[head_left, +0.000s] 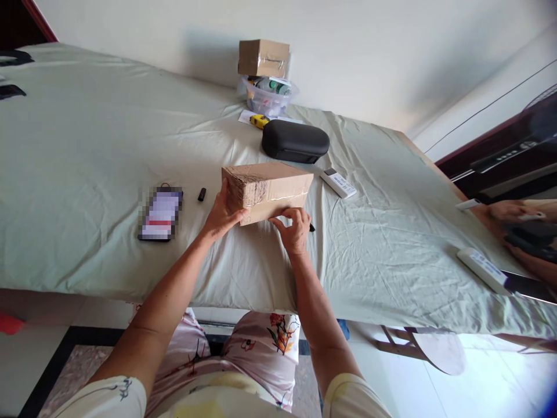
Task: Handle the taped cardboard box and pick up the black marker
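Observation:
A brown cardboard box (276,194) with clear tape on it sits tilted before me, just over the green cloth. My left hand (221,217) grips its left end, thumb in front and fingers around the side. Along the lower front edge, my right hand (293,229) is closed, its thumb and fingertips pinching at the box. A black pointed tip (312,227) shows just right of that hand; whether it is held or lying on the cloth I cannot tell. To the left lie a small black piece (202,194) and a phone (161,215) with a blurred screen.
Behind the box lie a black hard case (296,140), a yellow object (259,121) and a white-and-grey packet (338,183). A plastic tub (266,101) supports another cardboard box (263,58) by the wall. Another person's hand (509,210) and a white device (483,270) are at right.

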`<state>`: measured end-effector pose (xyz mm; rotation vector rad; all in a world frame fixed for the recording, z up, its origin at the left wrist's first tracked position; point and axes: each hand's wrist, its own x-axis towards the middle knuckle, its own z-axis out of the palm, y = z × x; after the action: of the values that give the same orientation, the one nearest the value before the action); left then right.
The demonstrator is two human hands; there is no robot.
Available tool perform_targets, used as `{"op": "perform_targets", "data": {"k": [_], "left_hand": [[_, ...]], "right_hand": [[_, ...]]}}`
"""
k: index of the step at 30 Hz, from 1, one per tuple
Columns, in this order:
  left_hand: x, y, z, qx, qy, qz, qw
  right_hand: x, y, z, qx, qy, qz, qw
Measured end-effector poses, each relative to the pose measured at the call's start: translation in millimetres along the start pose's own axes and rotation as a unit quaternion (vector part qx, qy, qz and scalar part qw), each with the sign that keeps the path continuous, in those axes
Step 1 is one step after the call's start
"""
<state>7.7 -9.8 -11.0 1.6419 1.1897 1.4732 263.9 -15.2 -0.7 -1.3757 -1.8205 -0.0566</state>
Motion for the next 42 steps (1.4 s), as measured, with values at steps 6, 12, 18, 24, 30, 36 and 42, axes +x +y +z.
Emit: {"op": "perform_targets", "data": {"k": [6,12,18,24,30,36,42], "left_hand": [[8,16,-22.8,-0.157,-0.102,-0.08,0.979],[10,20,-32.1,-0.158,-0.123,-0.057,0.978],[16,1,-26.3,-0.129,-0.049,-0.008,0.99],[18,-10,-26.7,-0.102,-0.001,-0.018,0.995],[8,-2,-16.8,0.005,0.035,0.006,0.999],[-5,17,9.4,0.151,0.085,0.099,0.98],[-18,30,24.5,0.214,0.185,0.08,0.956]], "right_hand": [[6,30,-12,0.08,0.116,0.066,0.988],[7,32,-13,0.263,0.087,0.162,0.947],[9,21,-16,0.313,0.032,0.177,0.933],[8,20,-28,0.203,-0.106,0.117,0.966],[6,20,-31,0.12,-0.056,0.128,0.983],[4,-12,-7,0.05,0.118,0.038,0.991],[-6,-43,1,0.011,0.126,0.002,0.992]]}}
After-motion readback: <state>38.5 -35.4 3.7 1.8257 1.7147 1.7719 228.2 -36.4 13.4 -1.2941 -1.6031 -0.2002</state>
